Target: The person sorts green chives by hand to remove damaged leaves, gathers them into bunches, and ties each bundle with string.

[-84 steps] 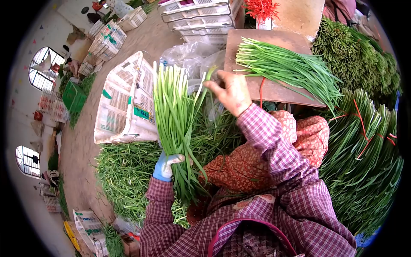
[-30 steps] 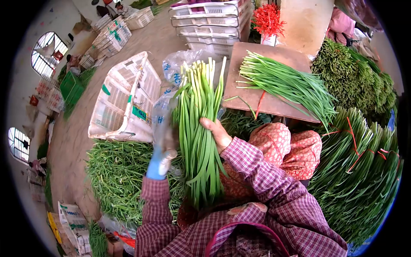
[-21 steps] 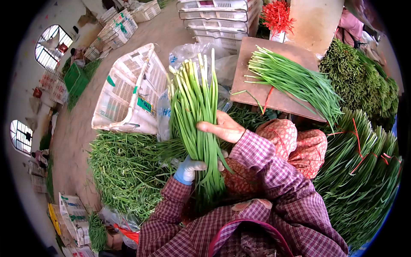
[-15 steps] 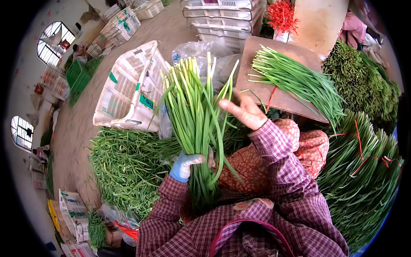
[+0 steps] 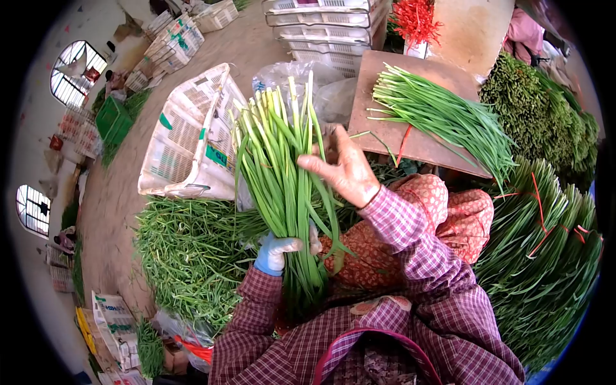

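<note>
My left hand (image 5: pixel 277 251), in a light blue and white glove, is closed around the lower part of a bunch of garlic chives (image 5: pixel 282 173). The pale stalk ends point up and away from me, and the green leaves hang down toward my lap. My right hand (image 5: pixel 346 168) is bare and at the right side of the bunch, thumb and fingers apart. Its thumb lies across the outer stalks; part of the fingers is behind leaves. Beyond it, a second pile of chives (image 5: pixel 443 112) lies on a brown board (image 5: pixel 372 70), with a red tie (image 5: pixel 403 144) near its edge.
A white plastic crate (image 5: pixel 186 135) leans ahead on the left, above a heap of loose greens (image 5: pixel 186 256). Tied chive bundles (image 5: pixel 539 269) are stacked at my right. Stacked crates (image 5: pixel 327 32) and red ties (image 5: pixel 416 22) stand at the back.
My right hand has moved left, from beside the bunch to against its right-hand stalks. Stray leaves on that side now sit closer in. My left hand keeps its hold.
</note>
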`<state>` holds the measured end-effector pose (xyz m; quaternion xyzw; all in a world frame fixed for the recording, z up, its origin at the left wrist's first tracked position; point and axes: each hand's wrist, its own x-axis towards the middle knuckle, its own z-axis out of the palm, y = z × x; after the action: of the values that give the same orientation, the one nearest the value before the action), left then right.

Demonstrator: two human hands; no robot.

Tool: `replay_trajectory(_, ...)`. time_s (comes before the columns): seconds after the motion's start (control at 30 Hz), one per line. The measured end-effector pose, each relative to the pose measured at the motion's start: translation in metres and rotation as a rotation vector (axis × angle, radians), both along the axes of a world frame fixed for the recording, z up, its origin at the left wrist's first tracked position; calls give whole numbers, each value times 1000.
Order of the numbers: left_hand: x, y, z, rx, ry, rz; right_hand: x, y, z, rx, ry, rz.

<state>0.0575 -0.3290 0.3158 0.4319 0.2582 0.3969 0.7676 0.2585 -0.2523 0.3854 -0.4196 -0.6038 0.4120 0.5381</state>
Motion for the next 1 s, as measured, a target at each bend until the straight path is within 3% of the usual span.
replay_trajectory(0.03, -2, -1, -10, -30, -97, -22, -5, -3, -6, 2, 59, 28)
replay_trajectory(0.13, -10, -8, -32, 27, -42, 87, -10, -11, -11, 36, 142, 87)
replay_trajectory(0.2, -24, -9, -61, -41, -80, 31, -10, -19, -5, -147, 243, 195)
replay_trajectory(0.27, -10, -14, -67, -77, -350, -43, -12, -23, -1, -279, 312, 256)
replay_trajectory(0.33, 8, -16, -58, -10, -416, -85, -16, -25, -6, -151, 311, 213)
replay_trajectory(0.4, 24, -25, -24, -179, -558, -237, -15, -26, -4, -167, 286, 200)
replay_trajectory(0.53, 28, -16, -18, -118, -562, -216, 4, -14, -9, -61, 76, 247)
replay_trajectory(0.6, 22, -15, -7, -153, -441, -104, 23, -7, -1, -7, 24, 93)
replay_trajectory(0.67, 12, -12, -3, -141, -363, -41, 37, -2, 15, 182, -199, -257)
replay_trajectory(0.77, -2, -2, 0, -86, -241, -101, 30, -7, 39, 235, -125, -212)
replay_trajectory(0.9, -3, -7, 12, -120, -56, -25, 2, -11, 57, 280, -367, -85)
replay_trajectory(1.0, -13, -6, 13, -100, 54, -17, 0, 3, 47, 397, -427, -177)
